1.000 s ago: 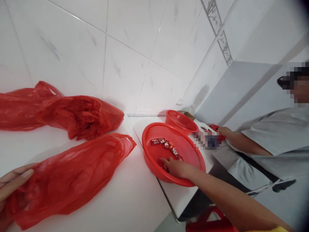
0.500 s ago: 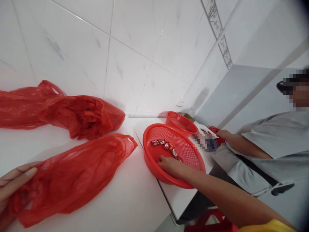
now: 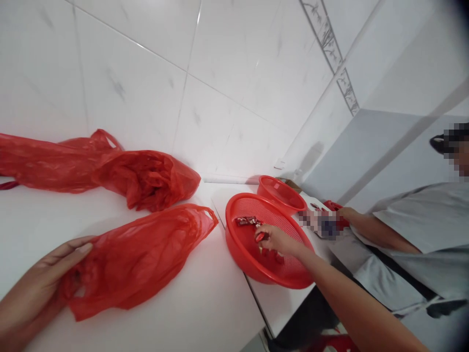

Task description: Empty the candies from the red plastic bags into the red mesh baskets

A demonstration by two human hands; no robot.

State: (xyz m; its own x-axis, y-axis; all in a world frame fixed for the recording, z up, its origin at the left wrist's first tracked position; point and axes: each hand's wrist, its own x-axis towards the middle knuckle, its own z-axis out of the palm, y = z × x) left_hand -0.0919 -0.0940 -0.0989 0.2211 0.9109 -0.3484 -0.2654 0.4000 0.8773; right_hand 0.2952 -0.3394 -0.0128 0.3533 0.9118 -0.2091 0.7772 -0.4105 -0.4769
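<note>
Behind the basket (image 3: 249, 240), a basin (image 3: 281, 192)

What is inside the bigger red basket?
Small wrapped packets lie inside the basket; the right hand holds one there. Whatever lies beneath the hand is hidden.

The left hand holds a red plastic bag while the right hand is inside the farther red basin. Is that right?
No: the head view shows the right hand in the nearer, mesh-sided red basket, not the farther red basin. The left hand does hold a red plastic bag.
</note>
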